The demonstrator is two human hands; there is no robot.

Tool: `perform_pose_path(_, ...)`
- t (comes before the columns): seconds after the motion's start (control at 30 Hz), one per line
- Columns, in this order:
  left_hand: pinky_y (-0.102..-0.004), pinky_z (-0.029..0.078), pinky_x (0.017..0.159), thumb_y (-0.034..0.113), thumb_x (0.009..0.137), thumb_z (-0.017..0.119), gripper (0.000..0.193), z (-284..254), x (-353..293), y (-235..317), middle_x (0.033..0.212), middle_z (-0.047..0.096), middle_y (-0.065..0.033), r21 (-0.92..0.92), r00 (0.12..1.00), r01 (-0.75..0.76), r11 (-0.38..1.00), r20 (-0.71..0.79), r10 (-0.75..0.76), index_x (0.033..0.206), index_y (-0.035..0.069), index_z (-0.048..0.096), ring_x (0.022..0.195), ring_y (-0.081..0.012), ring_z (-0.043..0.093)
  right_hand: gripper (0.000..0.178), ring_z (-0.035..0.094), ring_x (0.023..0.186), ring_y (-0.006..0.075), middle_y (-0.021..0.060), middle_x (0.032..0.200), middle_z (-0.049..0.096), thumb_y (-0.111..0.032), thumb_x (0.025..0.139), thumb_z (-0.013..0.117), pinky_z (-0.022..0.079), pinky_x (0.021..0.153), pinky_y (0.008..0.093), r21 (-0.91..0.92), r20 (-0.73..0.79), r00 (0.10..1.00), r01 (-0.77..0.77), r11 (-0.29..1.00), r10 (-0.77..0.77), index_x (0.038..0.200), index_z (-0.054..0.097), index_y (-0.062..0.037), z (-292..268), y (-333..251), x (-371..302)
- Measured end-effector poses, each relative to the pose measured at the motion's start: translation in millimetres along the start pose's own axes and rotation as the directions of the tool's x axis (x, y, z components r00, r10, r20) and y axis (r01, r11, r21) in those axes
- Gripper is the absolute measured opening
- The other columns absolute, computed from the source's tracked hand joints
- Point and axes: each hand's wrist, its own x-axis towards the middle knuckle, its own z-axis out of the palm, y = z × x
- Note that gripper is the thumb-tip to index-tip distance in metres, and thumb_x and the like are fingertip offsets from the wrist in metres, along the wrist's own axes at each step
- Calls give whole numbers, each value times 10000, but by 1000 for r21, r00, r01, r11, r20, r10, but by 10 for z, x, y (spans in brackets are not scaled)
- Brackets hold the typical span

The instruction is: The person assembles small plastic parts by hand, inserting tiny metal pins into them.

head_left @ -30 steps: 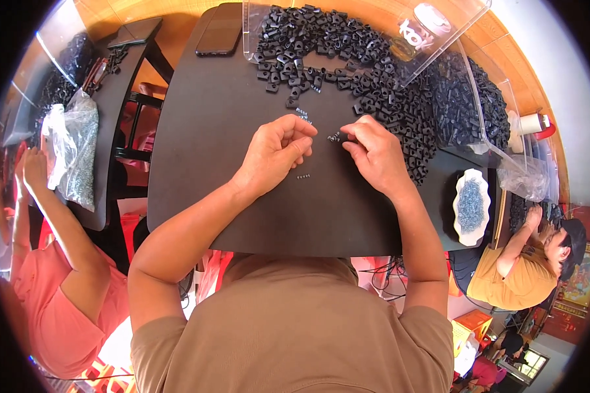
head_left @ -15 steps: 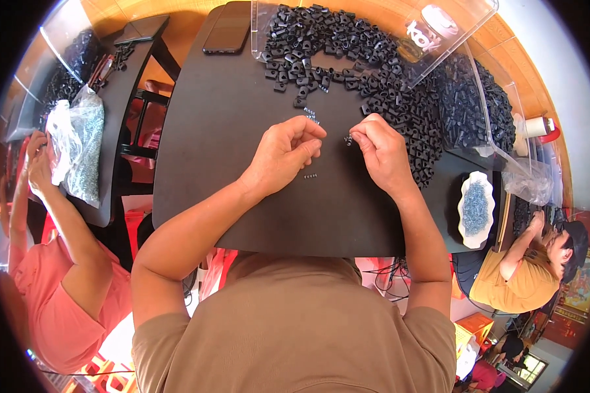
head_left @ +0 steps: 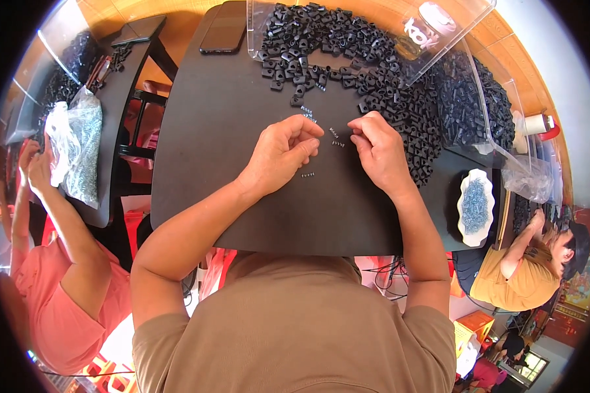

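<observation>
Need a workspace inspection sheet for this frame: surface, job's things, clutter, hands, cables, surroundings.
Surface: dark table, mostly bare near the person.
Job's things: small springs lie loose between the hands; pile of black plastic parts spreads across the far side.
Clutter: dark phone at the far left edge; clear plastic bins at right hold more black parts; white dish of small metal pieces by the right edge.
Hands: left hand and right hand both curled, fingers pinched over the springs; what they hold is too small to tell.
Cables: thin wires under the table's near edge.
Surroundings: a person in pink at left with a clear bag; a person in yellow at right.
</observation>
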Motion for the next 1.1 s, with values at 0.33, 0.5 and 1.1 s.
perform_pose_path(0.33, -181, 419, 585, 45, 902, 513, 132, 5, 6, 0, 773, 566, -10, -34, 1000, 2, 999, -10, -2, 1025, 17, 552, 642, -45, 488, 179, 578, 685, 235, 79, 815, 557, 17, 698, 669, 466, 597, 318, -171, 134, 986, 126, 977, -104, 866, 625, -26, -71, -119, 4)
perform_pose_path(0.5, -185, 423, 587, 43, 899, 512, 150, -2, -13, 22, 773, 566, -16, -35, 1000, 3, 999, -24, -4, 1044, 15, 540, 642, -50, 491, 129, 587, 679, 273, 86, 784, 559, -2, 742, 637, 463, 600, 349, -175, -87, 995, -59, 983, 44, 860, 621, -51, -395, 72, 107)
perform_pose_path(1.1, -200, 440, 589, 80, 889, 562, 190, 8, -4, 74, 811, 592, -22, -278, 999, -27, 960, -31, 19, 1065, 9, 550, 640, -64, 505, 290, 578, 646, 239, 83, 775, 550, 55, 691, 631, 472, 571, 319, -50, 131, 959, 259, 965, -250, 964, 628, -43, -128, -375, 323)
